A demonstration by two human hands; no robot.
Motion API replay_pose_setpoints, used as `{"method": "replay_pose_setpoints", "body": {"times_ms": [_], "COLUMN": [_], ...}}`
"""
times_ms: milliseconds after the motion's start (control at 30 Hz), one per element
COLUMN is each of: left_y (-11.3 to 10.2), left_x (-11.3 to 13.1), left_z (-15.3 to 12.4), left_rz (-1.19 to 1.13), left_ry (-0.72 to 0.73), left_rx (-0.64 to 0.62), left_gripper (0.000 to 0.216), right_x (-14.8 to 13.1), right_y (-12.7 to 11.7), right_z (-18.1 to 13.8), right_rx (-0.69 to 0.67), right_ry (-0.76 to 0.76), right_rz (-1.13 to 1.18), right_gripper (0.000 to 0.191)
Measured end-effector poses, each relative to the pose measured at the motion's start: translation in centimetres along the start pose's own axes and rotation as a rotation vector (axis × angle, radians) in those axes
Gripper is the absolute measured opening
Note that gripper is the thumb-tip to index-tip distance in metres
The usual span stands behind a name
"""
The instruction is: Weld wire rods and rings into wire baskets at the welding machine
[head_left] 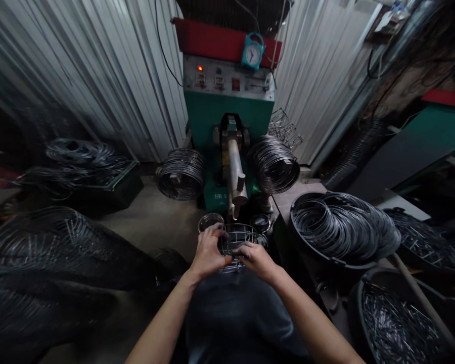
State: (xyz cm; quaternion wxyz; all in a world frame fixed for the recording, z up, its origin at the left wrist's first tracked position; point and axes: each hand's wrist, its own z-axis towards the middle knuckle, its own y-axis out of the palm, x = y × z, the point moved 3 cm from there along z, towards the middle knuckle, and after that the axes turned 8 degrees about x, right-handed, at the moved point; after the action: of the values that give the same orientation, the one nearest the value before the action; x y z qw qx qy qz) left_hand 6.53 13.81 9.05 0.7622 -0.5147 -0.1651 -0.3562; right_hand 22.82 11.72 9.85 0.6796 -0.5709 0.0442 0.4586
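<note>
A round wire basket (245,232) sits low in front of a green spot welder, just below the welder's metal arm (235,164). At its left side is my left hand (209,252), with the fingers curled over the wires. My right hand (255,258) grips the near right part of the same basket, thumb and fingers pressed together on a wire. Its near side and bottom are partly hidden by both hands. The arm's pointed tip (235,212) hangs just above the basket's far rim.
Wire ring bundles hang left (181,174) and right (275,164) of the arm. At right stand a tub of wire rings (337,230) and a tub of short wire pieces (398,323). A teal clock (253,52) is on the machine. Wire coils (79,151) lie at left.
</note>
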Motion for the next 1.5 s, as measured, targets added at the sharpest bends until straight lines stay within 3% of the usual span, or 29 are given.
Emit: {"method": "replay_pose_setpoints", "body": {"times_ms": [333,700,833,967,1067,1167,1267,1400,1500], "left_y": [0.3,0.7,0.7,0.7,0.7,0.8,1.0,0.8,0.5], "left_x": [-0.6,-0.2,-0.4,-0.6,-0.9,-1.3,-1.4,-1.3,-2.4], "left_z": [3.5,4.7,5.9,6.2,6.8,7.8,8.5,8.8,8.1], "left_rz": [-0.059,0.013,0.028,0.058,0.085,0.099,0.079,0.049,-0.046], "left_ry": [-0.089,-0.133,-0.169,-0.176,-0.187,-0.206,-0.224,-0.213,-0.195], "left_rx": [0.008,0.059,0.028,0.015,0.017,0.009,0.002,0.013,-0.001], "left_gripper": [0.045,0.045,0.046,0.045,0.048,0.047,0.045,0.043,0.059], "right_x": [1.1,2.2,2.1,2.1,2.9,3.9,4.5,4.8,5.6], "right_y": [-1.0,-0.7,-1.3,-1.2,0.3,1.8,2.2,1.1,0.0], "right_z": [3.4,4.1,4.8,2.0,-1.4,-4.4,-6.2,-7.1,-8.4], "right_rx": [0.011,0.080,0.236,0.414,0.338,0.267,0.311,0.366,0.498], "right_ry": [0.000,0.062,0.172,0.393,0.616,0.875,1.047,1.029,0.875], "right_rz": [-0.102,-0.158,-0.093,0.157,0.413,0.720,0.977,1.021,0.688], "right_gripper": [0.019,0.021,0.023,0.032,0.019,0.021,0.030,0.035,0.034]}}
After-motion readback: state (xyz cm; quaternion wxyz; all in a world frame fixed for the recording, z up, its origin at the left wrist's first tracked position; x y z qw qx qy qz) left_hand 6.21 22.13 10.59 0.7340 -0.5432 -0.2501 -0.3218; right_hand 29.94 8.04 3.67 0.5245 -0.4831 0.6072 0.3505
